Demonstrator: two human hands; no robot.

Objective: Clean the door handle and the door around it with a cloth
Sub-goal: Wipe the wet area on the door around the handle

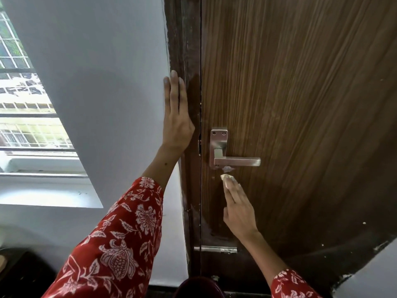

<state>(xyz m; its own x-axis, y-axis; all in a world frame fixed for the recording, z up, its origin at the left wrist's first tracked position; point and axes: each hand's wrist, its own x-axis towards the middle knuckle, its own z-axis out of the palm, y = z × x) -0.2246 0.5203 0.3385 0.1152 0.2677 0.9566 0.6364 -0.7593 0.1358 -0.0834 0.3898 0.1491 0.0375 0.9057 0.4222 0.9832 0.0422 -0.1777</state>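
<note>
A brushed-metal lever handle (236,161) on its back plate sits on the brown wood-grain door (300,104). My right hand (237,203) presses flat on the door just below the handle, with a small pale cloth (226,177) showing under its fingertips. A white smear (228,168) lies on the door between the cloth and the lever. My left hand (177,117) rests flat with fingers together on the dark door frame (184,39), at the edge of the wall, and holds nothing.
A white wall (96,82) runs along the left of the frame, with a barred window (25,104) further left. A metal slide bolt (217,249) sits low on the door. A dark rounded object (199,287) is at the bottom edge.
</note>
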